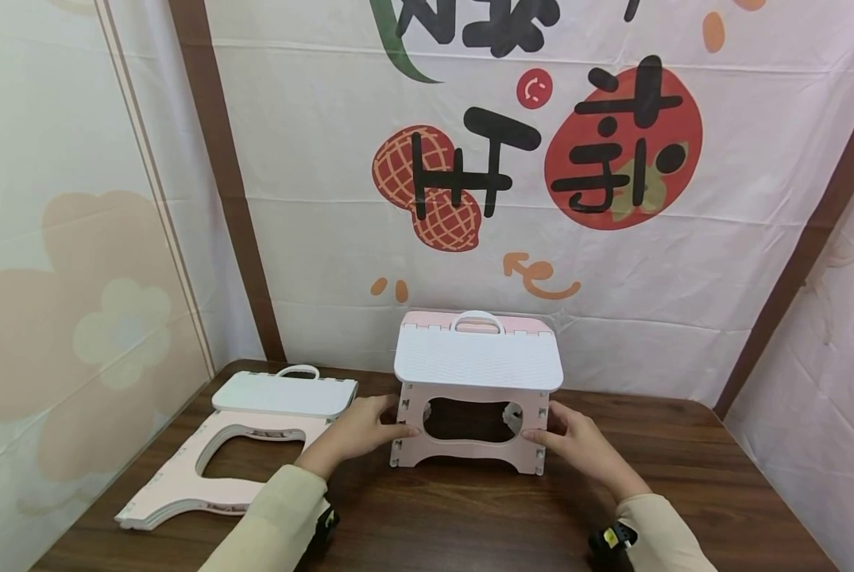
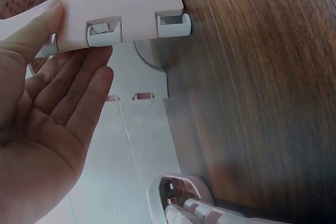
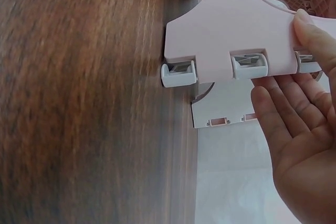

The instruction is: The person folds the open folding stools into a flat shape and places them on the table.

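Observation:
A pink and white folding stool [image 1: 473, 453] stands upright near the back of the table. Its white front seat half [image 1: 478, 357] slopes toward me, with a strip of pink and a white carry handle [image 1: 478, 320] behind it. My left hand [image 1: 358, 433] grips the left edge of the front leg panel, thumb on its face and fingers round behind. On the opposite edge my right hand [image 1: 580, 445] holds the panel the same way. White hinge clips [image 2: 105, 34] line the panel edge in the left wrist view. Much of the stool's rear is hidden in the head view.
Left of my left hand, a second folding stool [image 1: 176, 469] lies folded flat on the brown wooden table [image 1: 427, 524], its white handle toward the back. A printed cloth [image 1: 312, 238] hangs close behind the table, and more cloth borders both sides.

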Tool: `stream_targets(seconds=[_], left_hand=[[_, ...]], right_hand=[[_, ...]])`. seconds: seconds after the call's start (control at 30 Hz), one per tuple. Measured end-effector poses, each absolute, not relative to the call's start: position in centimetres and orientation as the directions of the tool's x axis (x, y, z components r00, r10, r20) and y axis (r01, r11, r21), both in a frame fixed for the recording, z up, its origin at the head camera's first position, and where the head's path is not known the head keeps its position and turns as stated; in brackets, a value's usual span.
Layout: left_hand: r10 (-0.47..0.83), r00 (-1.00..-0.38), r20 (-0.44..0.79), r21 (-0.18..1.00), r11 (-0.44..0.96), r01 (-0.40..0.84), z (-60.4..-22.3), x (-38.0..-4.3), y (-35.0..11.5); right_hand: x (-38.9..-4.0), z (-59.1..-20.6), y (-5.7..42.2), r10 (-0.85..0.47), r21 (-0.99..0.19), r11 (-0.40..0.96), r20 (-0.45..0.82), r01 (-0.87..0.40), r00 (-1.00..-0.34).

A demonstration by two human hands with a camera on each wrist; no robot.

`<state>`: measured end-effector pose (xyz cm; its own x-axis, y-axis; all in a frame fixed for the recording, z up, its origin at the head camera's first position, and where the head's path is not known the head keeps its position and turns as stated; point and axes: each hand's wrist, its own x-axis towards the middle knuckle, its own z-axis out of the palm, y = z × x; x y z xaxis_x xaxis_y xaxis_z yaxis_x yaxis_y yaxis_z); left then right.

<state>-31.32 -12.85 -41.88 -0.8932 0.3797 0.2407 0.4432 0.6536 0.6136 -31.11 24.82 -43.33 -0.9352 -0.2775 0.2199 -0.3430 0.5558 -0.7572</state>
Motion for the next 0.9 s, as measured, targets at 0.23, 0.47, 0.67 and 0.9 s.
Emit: stream_targets(seconds=[0.23,0.47,0.67,0.9], left_hand=[[0.378,-0.898,0.227,0.619,0.656,0.433,-41.8,-31.35,-12.84],[0.381,-0.897,0.222,0.628,0.648,0.431,-41.74,-31.3,-12.84],[0.378,-0.901,0.215,0.624,0.656,0.424,-41.6,-31.31,-12.84],[0.392,-0.894,0.215,0.627,0.647,0.434,-41.52,-31.43,-12.78]], right_hand=[[-31.18,-43.24,24.85,-0.297,-0.765,0.537,0.224,-0.356,-0.928],[-31.18,-43.2,24.87,-0.303,-0.761,0.541,0.22,-0.358,-0.927],[-31.21,-43.2,24.85,-0.305,-0.765,0.537,0.216,-0.355,-0.928],[-31.15,-43.1,24.86,-0.303,-0.77,0.532,0.216,-0.352,-0.928]])
